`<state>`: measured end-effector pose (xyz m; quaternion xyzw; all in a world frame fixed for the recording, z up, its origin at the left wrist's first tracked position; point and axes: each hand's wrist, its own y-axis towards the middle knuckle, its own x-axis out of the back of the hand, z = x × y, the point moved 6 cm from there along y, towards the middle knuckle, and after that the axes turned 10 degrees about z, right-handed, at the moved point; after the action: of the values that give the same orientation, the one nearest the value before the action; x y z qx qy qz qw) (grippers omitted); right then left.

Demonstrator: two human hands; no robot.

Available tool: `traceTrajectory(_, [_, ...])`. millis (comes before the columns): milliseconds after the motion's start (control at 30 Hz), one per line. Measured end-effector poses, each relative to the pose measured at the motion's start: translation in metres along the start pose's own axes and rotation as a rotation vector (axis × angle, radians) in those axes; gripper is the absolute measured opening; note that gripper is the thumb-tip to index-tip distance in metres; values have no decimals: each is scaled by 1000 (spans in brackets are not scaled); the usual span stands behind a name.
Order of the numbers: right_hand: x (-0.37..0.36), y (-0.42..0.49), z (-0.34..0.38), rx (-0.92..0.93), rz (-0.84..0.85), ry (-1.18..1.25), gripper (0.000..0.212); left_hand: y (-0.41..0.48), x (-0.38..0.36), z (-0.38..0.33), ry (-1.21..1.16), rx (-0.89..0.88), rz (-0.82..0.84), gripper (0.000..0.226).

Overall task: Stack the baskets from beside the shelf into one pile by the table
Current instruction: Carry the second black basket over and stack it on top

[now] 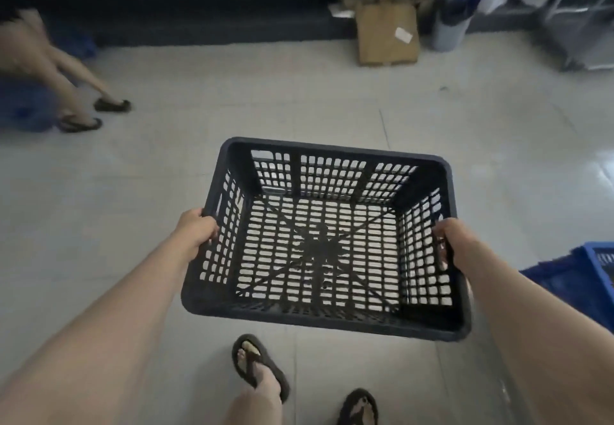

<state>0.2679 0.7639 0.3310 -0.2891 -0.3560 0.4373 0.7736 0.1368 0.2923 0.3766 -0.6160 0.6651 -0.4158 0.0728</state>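
- Pale tiled floor (pixel 299 99): carrying route; watch for the second person's legs (pixel 59 69).
- Dark perforated rectangular plastic basket (pixel 327 238): carried empty above the floor; keep it level.
- Left hand (pixel 194 233), right hand (pixel 457 242): fingers curled over opposite side rims; grip evenly.

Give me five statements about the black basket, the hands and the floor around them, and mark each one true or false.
1. Both hands hold the black basket. True: the left hand and the right hand each have a grip on a side wall.
2. The basket is full of boxes. False: it is empty.
3. A blue basket sits at the right edge. True.
4. The cardboard box lies inside the black basket. False: it sits on the floor by the dark shelf.
5. The black basket rests on the floor. False: it is held in the air.
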Motion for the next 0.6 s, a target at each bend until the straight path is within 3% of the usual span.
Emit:
traceTrajectory(233, [-280,-41,166,284,142,-346,12,1,233,108,-276,94,-266,35])
traceTrajectory(600, [-739,-191,260,555,560,-795,13,-61,480,307,-716,362,-682,21])
